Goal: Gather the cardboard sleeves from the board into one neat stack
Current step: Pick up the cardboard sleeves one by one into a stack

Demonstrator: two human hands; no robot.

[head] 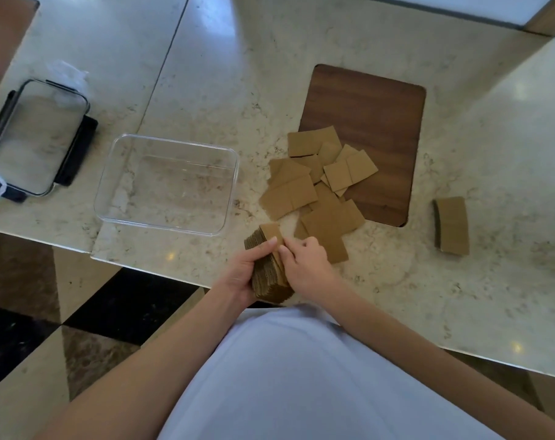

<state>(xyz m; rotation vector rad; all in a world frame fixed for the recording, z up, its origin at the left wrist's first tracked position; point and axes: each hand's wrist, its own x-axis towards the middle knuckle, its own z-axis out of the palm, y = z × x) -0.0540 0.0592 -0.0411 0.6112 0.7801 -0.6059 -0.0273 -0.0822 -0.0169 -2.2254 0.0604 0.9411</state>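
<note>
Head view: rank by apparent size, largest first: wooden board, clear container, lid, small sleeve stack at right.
1-2. Clear container and wooden board: too close to rank.
3. Lid, clearly smaller, though wide-angle edge distortion may shrink it.
4. Small sleeve stack, smallest.

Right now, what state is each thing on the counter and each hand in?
Stack of cardboard sleeves: held on edge between both hands.
Left hand: grips the stack.
Right hand: fingers on the stack's top.
Loose sleeves: scattered, partly on the wooden board.
Second small stack: lying apart on the counter.
Clear container: open, empty.
Lid: off, lying beside it.
</note>
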